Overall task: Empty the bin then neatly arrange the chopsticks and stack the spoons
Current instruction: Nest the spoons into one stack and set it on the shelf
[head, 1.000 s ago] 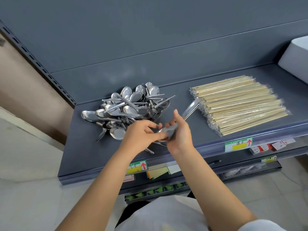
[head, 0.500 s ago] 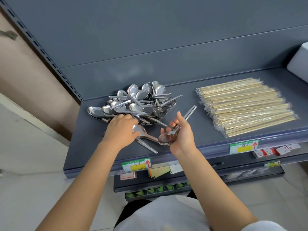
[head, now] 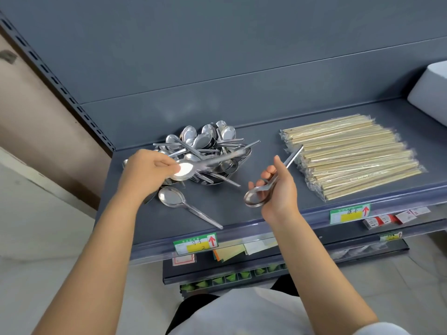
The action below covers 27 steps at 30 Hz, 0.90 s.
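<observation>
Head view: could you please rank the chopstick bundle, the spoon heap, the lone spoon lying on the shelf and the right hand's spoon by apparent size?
1. chopstick bundle
2. spoon heap, somewhat smaller
3. lone spoon and right hand's spoon: alike; the held one is partly hidden by the right hand, so unranked.

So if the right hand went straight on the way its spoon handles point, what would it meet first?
Probably the wrapped chopsticks: the right hand grips spoons whose handles aim at the bundle's left edge. Height above the shelf is unclear.
</observation>
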Motion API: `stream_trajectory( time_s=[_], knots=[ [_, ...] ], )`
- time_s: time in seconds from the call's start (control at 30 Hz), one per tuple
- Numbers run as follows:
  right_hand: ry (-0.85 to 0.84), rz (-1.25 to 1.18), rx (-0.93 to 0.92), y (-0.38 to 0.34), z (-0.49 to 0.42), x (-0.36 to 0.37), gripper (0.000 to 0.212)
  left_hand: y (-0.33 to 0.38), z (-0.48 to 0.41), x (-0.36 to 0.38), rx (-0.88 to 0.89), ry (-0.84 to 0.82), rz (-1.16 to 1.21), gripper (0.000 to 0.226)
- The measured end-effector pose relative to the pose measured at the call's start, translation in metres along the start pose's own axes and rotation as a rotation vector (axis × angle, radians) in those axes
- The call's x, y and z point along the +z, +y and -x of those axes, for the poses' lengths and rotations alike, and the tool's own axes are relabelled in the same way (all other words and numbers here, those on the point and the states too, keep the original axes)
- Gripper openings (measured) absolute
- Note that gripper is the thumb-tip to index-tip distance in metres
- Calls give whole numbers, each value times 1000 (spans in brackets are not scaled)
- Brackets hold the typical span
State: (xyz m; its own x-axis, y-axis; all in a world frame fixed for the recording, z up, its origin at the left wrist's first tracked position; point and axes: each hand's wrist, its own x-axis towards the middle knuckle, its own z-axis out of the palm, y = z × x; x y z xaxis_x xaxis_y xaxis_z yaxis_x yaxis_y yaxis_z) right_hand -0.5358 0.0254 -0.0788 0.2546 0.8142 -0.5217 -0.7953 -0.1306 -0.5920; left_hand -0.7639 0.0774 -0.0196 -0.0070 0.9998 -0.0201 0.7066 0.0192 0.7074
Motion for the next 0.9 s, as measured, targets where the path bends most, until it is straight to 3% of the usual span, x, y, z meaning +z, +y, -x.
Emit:
stream_trajectory(
  time_s=[0.1,0.23,0.3,0.43,0.5,0.6,0.7,0.83,0.9],
  knots=[
    [-30,4,-3,6,-2,2,35,15,2,7,-151,-40,352,10],
    [-126,-5,26,22,-2,10,46,36,15,41,-277,-267,370,16],
    [-152,-71,75,27,-3,14,44,36,19,63,-234,-320,285,23],
    [-106,-163,157,30,-5,14,27,33,24,86,-111,-311,-140,47],
    [-79,-186,163,28,-7,13,25,36,21,84,-81,-301,-108,43],
    [-35,-219,154,23,-13,13,27,35,4,76,-86,-116,-106,36],
    [-17,-219,148,22,-19,10,29,25,-26,73,-54,89,-341,31],
    [-28,-179,160,25,-25,6,31,32,-53,82,5,47,-673,39],
    [-40,-161,153,26,-27,4,34,37,-61,89,-23,-11,-732,40]
  ],
)
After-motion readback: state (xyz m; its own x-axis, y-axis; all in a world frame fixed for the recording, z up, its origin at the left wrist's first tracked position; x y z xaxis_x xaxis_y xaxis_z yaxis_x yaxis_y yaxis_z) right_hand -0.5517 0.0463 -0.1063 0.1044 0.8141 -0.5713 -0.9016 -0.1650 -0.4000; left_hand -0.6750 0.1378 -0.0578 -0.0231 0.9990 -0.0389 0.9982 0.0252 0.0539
